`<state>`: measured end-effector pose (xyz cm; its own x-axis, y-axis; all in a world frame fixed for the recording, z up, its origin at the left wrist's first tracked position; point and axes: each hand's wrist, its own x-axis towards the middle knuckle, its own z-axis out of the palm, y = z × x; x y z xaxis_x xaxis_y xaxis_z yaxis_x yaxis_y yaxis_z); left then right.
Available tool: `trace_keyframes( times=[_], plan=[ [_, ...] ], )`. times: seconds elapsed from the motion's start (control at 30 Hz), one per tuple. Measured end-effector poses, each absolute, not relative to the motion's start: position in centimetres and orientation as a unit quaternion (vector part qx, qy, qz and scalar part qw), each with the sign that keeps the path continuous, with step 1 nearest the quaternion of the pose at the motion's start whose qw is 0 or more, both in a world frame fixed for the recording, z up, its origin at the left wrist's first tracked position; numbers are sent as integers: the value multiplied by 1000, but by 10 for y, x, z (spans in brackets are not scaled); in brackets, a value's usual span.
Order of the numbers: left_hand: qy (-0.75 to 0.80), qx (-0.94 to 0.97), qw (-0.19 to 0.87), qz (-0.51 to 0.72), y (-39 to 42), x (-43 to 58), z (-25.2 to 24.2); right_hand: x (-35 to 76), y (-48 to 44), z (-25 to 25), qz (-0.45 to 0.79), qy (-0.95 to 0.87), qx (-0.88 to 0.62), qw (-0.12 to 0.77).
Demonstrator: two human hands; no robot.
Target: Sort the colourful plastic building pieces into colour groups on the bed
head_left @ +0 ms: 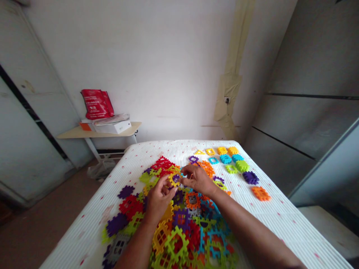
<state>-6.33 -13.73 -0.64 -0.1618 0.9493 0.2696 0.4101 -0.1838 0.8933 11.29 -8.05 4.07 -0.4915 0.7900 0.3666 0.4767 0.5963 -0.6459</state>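
Yellow plastic lattice square (172,180) pinched between fingertips of left hand (159,198), fingers of right hand (198,180) curled nearly shut on it, just above heap of multicolour plastic tiles (181,220) on white ribbed bedspread (280,220).

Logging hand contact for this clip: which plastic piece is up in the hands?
The yellow piece, held off the heap by the left hand next to the right hand, a purple piece showing through it; the others lie on the cover.

Heap of interlocking plastic blocks (179,228) on the near half of a bed (280,213); rows of single blocks (227,158) toward its far right corner; beyond it at upper left, a side table (70,133) bearing a box (112,127).
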Motion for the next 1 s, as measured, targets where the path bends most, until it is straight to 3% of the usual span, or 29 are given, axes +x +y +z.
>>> trace_keyframes(
  times=[0.37, 0.53, 0.63, 0.77, 0.87, 1.0],
  plan=[
    [603, 672, 114, 415, -138, -61, -12, 97, -102, 46, 166, -828, -476, 246],
    [613, 667, 136, 401, -138, -60, -11, 106, -85, 51, 141, -815, -502, 252],
    [628, 665, 151, 375, -137, -59, -10, 133, -46, 63, 57, -753, -607, 249],
    [640, 676, 142, 337, -135, -58, -8, 174, 21, 72, 9, -650, -741, 167],
    [632, 688, 147, 325, -135, -57, -8, 191, 55, 69, 22, -627, -772, 103],
    [619, 694, 157, 331, -135, -58, -11, 193, 77, 54, 33, -618, -781, 82]
  ],
)
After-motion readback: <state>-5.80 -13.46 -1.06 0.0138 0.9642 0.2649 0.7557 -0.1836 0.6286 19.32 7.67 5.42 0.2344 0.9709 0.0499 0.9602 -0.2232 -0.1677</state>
